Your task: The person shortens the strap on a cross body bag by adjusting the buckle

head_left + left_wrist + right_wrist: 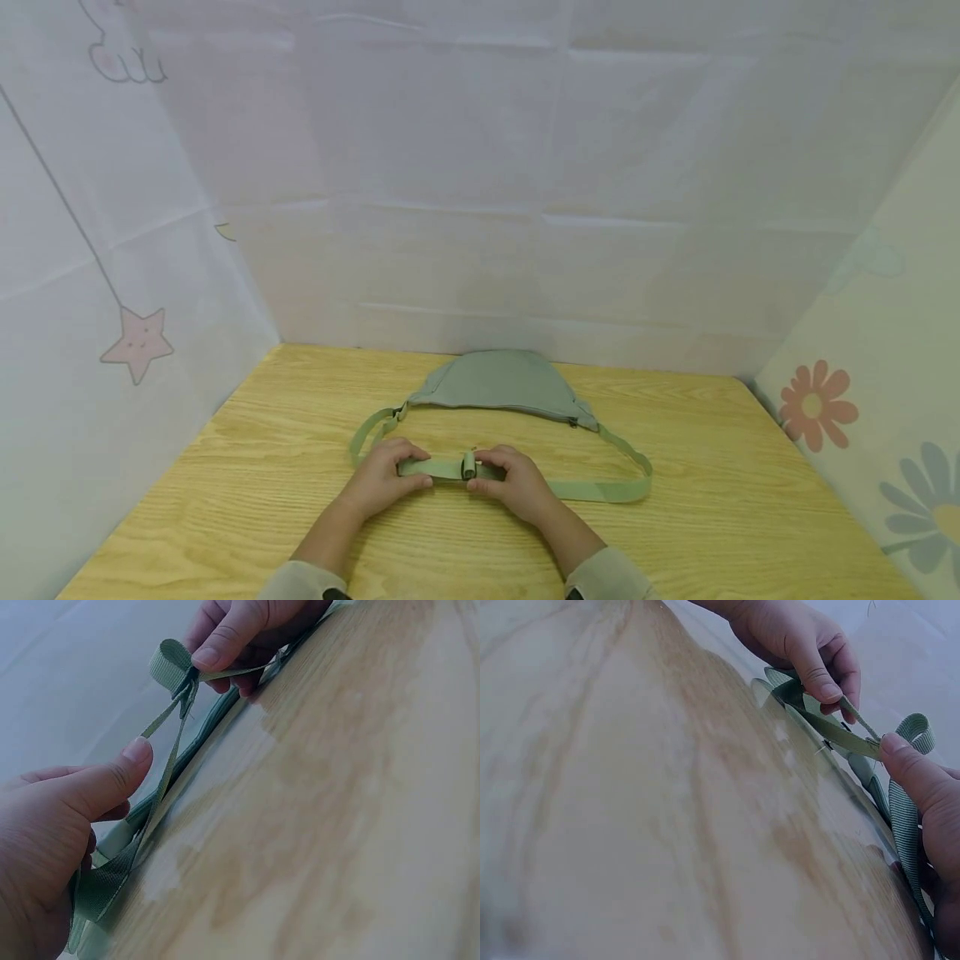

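Observation:
A grey-green waist bag [498, 382] lies at the back of the table, its light green webbing strap [600, 492] looping toward the person. The left hand [386, 479] pinches the strap between thumb and fingers. Close beside it, the right hand [516, 482] grips the strap at a dark slider buckle [468, 468], where a small loop of webbing [171, 666] stands up. In the right wrist view, the left hand [810, 656] holds one strand while the right thumb [907, 761] presses near the buckle. Fingers partly hide the buckle.
The wood-grain table [240, 500] is bounded by a pale cloth wall [487, 183] at the back and printed cloths at both sides. A zipper pull [573, 422] hangs at the bag's right end.

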`<state>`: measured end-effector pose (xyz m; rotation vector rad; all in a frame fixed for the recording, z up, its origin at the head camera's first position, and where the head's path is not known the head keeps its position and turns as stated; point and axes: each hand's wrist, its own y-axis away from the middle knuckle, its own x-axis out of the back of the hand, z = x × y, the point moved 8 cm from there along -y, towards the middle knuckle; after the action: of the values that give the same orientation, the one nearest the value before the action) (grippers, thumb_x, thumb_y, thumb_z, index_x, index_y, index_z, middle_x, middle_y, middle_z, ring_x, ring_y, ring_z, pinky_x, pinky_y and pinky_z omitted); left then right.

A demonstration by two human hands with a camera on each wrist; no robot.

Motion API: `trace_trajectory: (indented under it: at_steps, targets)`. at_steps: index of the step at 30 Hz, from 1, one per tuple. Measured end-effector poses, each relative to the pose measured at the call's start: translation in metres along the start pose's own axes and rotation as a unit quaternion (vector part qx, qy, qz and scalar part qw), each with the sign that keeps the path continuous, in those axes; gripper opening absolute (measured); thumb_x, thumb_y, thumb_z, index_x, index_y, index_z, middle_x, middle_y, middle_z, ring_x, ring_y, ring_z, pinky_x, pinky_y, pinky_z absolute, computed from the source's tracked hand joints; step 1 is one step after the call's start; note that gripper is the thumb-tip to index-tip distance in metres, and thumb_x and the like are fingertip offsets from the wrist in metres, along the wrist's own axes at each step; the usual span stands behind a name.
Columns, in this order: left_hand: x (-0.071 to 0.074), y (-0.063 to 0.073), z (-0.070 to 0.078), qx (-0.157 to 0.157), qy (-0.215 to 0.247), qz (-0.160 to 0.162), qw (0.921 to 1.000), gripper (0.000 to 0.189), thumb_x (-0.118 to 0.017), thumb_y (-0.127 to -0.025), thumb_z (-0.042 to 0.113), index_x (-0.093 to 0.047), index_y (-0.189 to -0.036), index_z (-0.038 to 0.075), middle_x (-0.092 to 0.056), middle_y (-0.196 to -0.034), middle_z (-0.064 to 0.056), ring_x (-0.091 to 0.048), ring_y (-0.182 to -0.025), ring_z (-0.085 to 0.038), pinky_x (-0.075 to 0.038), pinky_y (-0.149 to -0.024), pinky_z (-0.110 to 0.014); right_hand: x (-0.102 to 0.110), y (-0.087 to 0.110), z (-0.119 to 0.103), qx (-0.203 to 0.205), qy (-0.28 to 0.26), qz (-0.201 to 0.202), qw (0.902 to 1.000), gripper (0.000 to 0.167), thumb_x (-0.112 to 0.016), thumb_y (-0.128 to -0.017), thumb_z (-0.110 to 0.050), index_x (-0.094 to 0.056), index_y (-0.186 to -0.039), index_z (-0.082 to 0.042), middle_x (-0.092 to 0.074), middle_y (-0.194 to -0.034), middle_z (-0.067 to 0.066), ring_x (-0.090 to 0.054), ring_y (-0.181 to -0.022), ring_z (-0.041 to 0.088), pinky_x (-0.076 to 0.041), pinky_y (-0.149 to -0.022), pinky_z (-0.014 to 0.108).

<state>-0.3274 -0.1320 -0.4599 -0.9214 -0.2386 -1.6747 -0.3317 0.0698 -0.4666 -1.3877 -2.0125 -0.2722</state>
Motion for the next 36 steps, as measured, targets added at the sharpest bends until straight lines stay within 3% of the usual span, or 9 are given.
trace_trajectory:
  at_steps: [12,24,36]
  targets:
    - [0.005,0.002,-0.002,0.009,0.018,-0.006,0.9998,0.029,-0.080,-0.080,0.033,-0.073,-0.103,0.016,-0.068,-0.100,0.006,-0.059,-0.096,-0.015,-0.047,-0.082,-0.024,-0.002,0.000,-0.001,0.002,-0.002,-0.014,0.9999,0.051,-0.075,-0.085,-0.035,-0.066,-0.125,-0.005,-0.066,-0.113,0.005,-0.061,-0.102,0.020,-0.050,-0.086,0.030]
    - [0.024,0.009,-0.010,0.028,0.017,0.009,0.9994,0.028,-0.079,-0.081,0.029,-0.073,-0.104,0.015,-0.068,-0.103,0.005,-0.059,-0.102,-0.020,-0.049,-0.086,-0.026,-0.001,-0.001,-0.001,0.002,-0.008,-0.023,0.9997,0.049,-0.072,-0.087,-0.037,-0.066,-0.126,-0.007,-0.065,-0.113,0.003,-0.060,-0.102,0.019,-0.050,-0.087,0.031]
    - [0.025,0.010,-0.009,0.038,-0.027,0.009,0.9989,0.034,-0.082,-0.077,0.033,-0.073,-0.105,0.016,-0.064,-0.105,0.007,-0.055,-0.103,-0.018,-0.049,-0.085,-0.027,-0.001,-0.001,-0.002,0.004,-0.008,-0.023,0.9997,0.047,-0.074,-0.086,-0.036,-0.067,-0.125,-0.010,-0.066,-0.111,0.002,-0.058,-0.097,0.014,-0.049,-0.082,0.028]
